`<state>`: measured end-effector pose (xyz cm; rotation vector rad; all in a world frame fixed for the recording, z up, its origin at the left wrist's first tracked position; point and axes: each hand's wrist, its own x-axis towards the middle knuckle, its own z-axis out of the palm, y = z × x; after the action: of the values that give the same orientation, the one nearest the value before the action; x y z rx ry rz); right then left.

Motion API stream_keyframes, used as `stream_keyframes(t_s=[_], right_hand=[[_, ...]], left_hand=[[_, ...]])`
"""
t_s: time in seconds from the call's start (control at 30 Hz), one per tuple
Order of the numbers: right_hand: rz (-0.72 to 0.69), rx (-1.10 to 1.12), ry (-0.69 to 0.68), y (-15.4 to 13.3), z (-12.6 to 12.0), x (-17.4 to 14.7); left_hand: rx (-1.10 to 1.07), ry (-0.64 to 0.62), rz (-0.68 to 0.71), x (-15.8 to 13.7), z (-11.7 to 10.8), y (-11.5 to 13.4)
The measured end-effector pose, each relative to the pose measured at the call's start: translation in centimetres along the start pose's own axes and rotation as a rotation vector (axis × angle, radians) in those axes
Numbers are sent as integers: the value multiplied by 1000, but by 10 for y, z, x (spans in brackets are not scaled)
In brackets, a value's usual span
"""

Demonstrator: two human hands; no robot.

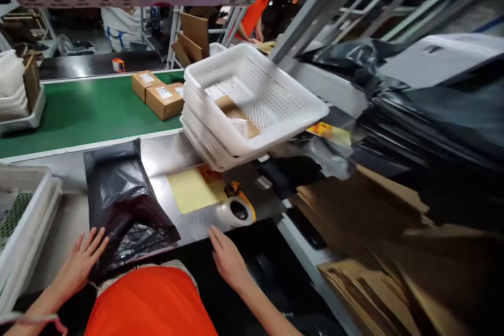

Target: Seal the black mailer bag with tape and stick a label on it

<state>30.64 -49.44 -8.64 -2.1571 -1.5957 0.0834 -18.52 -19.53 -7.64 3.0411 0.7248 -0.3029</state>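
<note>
A black plastic mailing bag, filled and glossy, lies on the metal worktop at the left of centre. My left hand is at its lower left edge with the fingers spread, appearing to touch the plastic. To the right of the bag, my right hand is held over the dark front edge, apart from the bag. Its fingers are stretched out and nothing shows in them, though they are slightly blurred. Just beyond that hand sits a tape dispenser with a clear roll. A yellow sheet lies flat behind the dispenser.
Stacked white baskets stand at centre, the top one holding cardboard pieces. Small cartons rest on a green conveyor. Another white basket is at left. Flat cardboard and black bags fill the right. A person in orange works behind.
</note>
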Motion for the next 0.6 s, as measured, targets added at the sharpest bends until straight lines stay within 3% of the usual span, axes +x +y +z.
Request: stream_keyframes(t_s=[0.03,0.13,0.2,0.27,0.33,0.43,0.6], right_hand=[[-99,-10,-56,-13,10,35],[-604,-10,-384,-57,29,125],[-853,37,-526,-81,36,167],[-970,56,-586,-94,43,194],[-1002,50,-613,-95,50,213],[-984,75,-672,-84,55,229],[-758,194,-733,-65,49,238]], left_hand=[[1,-72,22,3,-3,2],[-9,-180,113,15,-17,8],[-41,-128,156,25,-25,10],[-66,-47,119,34,-30,9],[-76,-26,35,41,-33,6],[-106,-123,-27,46,-41,2],[-299,-158,-73,44,-54,-3]])
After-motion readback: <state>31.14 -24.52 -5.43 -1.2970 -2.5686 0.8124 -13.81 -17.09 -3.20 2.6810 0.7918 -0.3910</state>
